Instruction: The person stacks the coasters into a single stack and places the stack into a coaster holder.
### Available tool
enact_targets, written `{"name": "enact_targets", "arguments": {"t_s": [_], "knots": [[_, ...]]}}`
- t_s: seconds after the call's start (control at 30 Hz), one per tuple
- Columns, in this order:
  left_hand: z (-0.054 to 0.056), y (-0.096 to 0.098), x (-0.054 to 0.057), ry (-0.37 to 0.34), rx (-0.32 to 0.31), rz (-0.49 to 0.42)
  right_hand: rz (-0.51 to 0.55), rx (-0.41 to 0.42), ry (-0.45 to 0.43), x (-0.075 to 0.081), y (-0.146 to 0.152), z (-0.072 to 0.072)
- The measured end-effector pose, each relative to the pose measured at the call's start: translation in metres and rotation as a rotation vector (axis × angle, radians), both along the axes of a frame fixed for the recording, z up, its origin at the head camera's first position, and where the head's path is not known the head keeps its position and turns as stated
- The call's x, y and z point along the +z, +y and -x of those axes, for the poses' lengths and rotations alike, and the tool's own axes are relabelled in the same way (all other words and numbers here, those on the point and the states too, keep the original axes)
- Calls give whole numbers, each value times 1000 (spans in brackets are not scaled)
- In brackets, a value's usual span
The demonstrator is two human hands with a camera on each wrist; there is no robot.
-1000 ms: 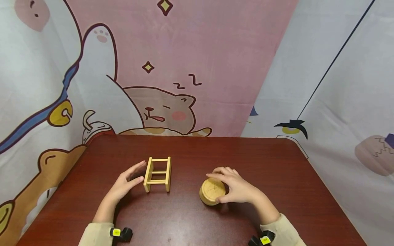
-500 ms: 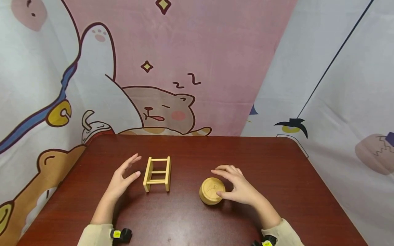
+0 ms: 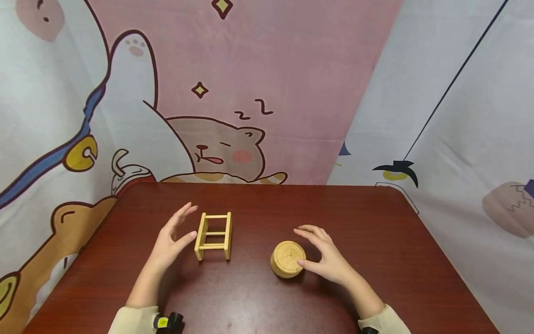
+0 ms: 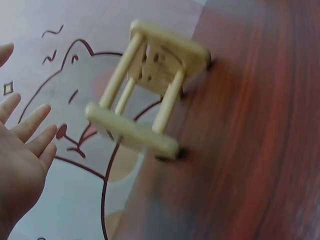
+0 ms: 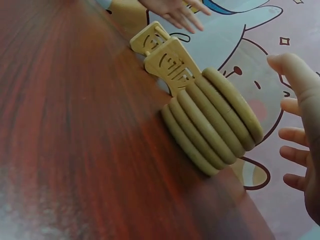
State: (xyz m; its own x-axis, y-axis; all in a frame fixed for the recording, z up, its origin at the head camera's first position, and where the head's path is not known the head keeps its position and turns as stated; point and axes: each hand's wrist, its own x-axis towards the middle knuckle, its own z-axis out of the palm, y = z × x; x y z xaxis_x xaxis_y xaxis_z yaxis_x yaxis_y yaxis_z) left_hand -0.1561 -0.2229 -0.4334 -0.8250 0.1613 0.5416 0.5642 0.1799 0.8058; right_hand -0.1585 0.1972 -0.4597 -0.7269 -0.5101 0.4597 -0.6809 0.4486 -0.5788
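Observation:
A small wooden rack, two side panels joined by bars, stands on the table left of the middle. My left hand hovers beside its left side, fingers spread and apart from it; the left wrist view also shows the hand holding nothing. To the right sits a stack of round wooden discs, like coasters, with a drawing on the top one. My right hand is at the stack's right side, its thumb by the top edge. In the right wrist view the fingers stand off the ribbed stack.
The dark red-brown table reaches back to a cartoon-printed cloth hanging behind and along both sides. Between rack and stack lies bare tabletop. Each wrist wears a black camera, the left one plainly visible.
The right hand's fingers have opened and drawn back to the right from the stack. The left hand has spread wider by the rack. Rack and stack have stayed in place.

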Motion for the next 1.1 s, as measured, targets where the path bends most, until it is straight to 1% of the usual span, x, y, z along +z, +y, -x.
{"name": "enact_targets", "arguments": {"t_s": [0.1,0.2,0.23,0.27,0.37,0.47,0.5,0.67,0.73,0.93,1.03,1.1], "knots": [[-3,8,6,11,-24,-23,2,-8,-22,-2,1,-2],[-6,15,12,27,-39,-23,5,-10,-40,-4,3,-4],[-7,18,14,24,-48,-24,8,-8,-45,-5,3,-5],[-8,21,15,24,-60,-22,13,-5,-55,-1,2,-8],[-13,29,21,3,-91,-18,24,-2,-78,-3,3,-10],[-16,38,24,-3,-118,-12,33,1,-98,-5,4,-11],[-17,42,25,-2,-123,-11,33,3,-97,-11,5,-10],[-20,57,26,20,-172,-19,25,31,-104,-14,7,-12],[-21,63,26,16,-197,-25,18,40,-107,-15,7,-12],[-26,81,24,-52,-280,-59,11,26,-152,-22,8,-16],[-28,89,21,-80,-304,-53,10,19,-187,-25,8,-17],[-28,94,18,-79,-310,-31,14,15,-203,-27,7,-18]]}}
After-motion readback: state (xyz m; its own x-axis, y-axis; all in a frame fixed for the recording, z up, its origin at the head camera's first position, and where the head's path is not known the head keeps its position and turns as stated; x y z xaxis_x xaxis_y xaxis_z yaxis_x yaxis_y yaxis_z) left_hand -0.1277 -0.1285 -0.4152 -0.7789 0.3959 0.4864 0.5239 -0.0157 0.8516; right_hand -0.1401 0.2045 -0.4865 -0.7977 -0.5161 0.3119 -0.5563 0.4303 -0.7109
